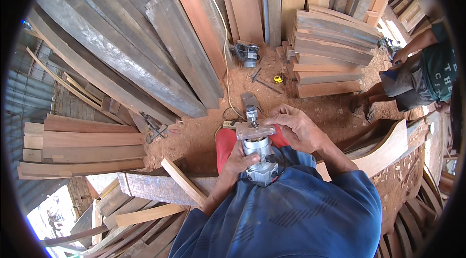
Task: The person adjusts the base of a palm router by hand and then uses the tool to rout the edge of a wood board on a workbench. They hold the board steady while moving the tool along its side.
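A silver trim router [259, 156] stands bit-up in front of my body. My left hand [238, 160] is wrapped round its motor housing, with the thumb across the front. A clear base plate [255, 130] tops the housing, and a dark metal bit [251, 114] sticks up through it. At the plate's right edge is my right hand [297, 129], its fingers bent and the fingertips on the plate near the bit. The far side of the plate and part of the right thumb are hidden.
Ahead on the sawdust floor lie a corded power tool [247, 55], a yellow tape measure [278, 78] and a metal bar tool [264, 83]. Stacked boards [330, 54] rise behind them; planks [121, 63] lean at left. A person [417, 71] stands at right. A pale cord [224, 39] hangs ahead.
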Demonstrator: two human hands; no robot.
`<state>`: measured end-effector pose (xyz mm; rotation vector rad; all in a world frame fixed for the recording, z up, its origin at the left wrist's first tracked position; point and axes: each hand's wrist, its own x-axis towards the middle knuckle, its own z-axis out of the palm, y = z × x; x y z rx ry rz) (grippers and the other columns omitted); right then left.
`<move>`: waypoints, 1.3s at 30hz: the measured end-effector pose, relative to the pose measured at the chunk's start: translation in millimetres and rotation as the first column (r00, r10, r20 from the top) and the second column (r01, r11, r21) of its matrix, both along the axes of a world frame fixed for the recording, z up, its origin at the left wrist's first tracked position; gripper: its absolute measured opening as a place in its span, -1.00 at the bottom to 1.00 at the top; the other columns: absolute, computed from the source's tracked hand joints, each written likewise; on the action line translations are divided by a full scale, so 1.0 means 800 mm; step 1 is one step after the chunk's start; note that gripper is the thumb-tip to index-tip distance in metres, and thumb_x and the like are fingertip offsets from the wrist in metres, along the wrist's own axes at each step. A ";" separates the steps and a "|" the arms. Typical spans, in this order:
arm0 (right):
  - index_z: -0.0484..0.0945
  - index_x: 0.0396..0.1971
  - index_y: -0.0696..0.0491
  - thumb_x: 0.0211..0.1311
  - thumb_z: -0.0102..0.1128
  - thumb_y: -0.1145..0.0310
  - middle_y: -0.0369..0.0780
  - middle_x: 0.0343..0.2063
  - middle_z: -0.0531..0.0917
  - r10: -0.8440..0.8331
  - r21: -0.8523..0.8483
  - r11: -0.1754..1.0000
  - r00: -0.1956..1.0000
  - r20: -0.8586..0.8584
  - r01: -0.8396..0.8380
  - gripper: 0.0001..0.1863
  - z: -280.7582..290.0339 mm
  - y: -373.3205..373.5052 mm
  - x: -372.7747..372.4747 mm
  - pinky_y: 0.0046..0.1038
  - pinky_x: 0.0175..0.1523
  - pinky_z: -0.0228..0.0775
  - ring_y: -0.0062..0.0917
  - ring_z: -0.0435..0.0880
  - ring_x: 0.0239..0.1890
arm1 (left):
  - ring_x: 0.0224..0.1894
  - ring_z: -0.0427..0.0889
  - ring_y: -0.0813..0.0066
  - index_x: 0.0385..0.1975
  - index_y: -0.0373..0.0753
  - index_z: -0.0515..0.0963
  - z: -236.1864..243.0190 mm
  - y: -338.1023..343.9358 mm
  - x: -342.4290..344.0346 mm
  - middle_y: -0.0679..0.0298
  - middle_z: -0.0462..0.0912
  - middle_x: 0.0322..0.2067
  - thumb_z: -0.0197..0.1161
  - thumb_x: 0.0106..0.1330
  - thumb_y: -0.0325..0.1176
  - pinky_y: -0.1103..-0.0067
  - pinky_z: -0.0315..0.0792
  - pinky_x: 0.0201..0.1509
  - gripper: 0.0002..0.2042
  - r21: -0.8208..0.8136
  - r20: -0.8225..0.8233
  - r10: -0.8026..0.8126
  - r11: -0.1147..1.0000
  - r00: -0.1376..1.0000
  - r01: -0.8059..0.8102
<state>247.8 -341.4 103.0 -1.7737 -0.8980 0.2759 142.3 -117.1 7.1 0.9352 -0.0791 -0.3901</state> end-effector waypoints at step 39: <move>0.59 -0.11 0.12 0.30 0.22 0.44 -0.02 -0.25 0.67 -0.253 -0.057 0.964 0.963 0.097 0.259 -0.80 -0.035 0.008 -0.004 -0.22 -0.12 0.53 -0.10 0.68 -0.22 | -0.12 0.70 0.41 0.21 -0.31 0.42 -0.026 0.013 -0.011 0.23 0.67 -0.11 0.44 0.24 -0.16 0.42 0.59 -0.01 -0.40 0.044 -0.001 0.141 0.989 0.990 -0.141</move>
